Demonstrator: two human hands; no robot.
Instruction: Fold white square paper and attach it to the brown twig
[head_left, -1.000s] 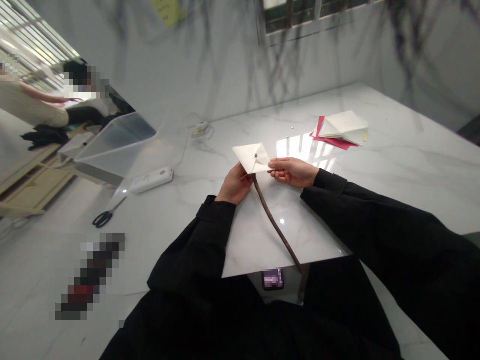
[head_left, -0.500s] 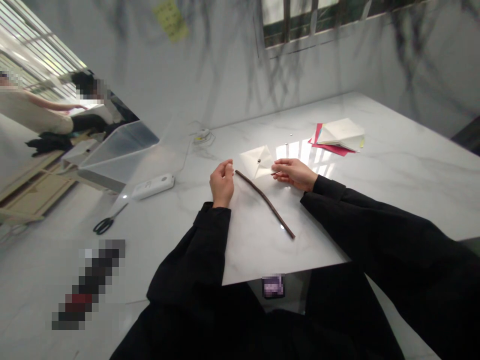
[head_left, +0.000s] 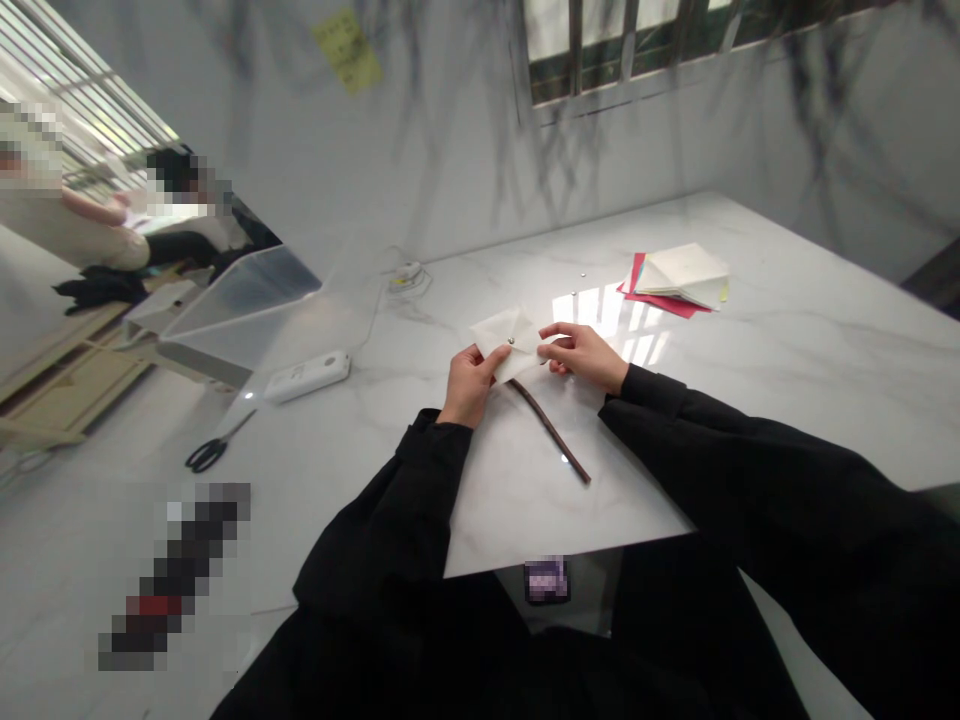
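Observation:
A white paper pinwheel [head_left: 501,328], folded inward with a small metal bead or pin head at its centre, is pinched in my left hand [head_left: 469,385], thumb on top near the bead. My right hand [head_left: 589,358] is at the pinwheel's right edge, its thumb by the paper and forefinger bent above it. Its lower fingers are curled; a small dark tip shows beneath them, too little to name. A thin brown twig [head_left: 553,432] lies on the table below the paper, its upper end hidden behind it.
Stacked white and red papers [head_left: 679,280] lie at the right back of the marble-look table [head_left: 810,370]. To the left are black-handled scissors [head_left: 214,450], a white power strip [head_left: 307,375] and a clear plastic box [head_left: 240,305]. Two people sit farther left.
My left hand has moved right and taken hold of the pinwheel, which has shifted slightly down and left over the twig's upper end. My right hand's forefinger has lifted and bent.

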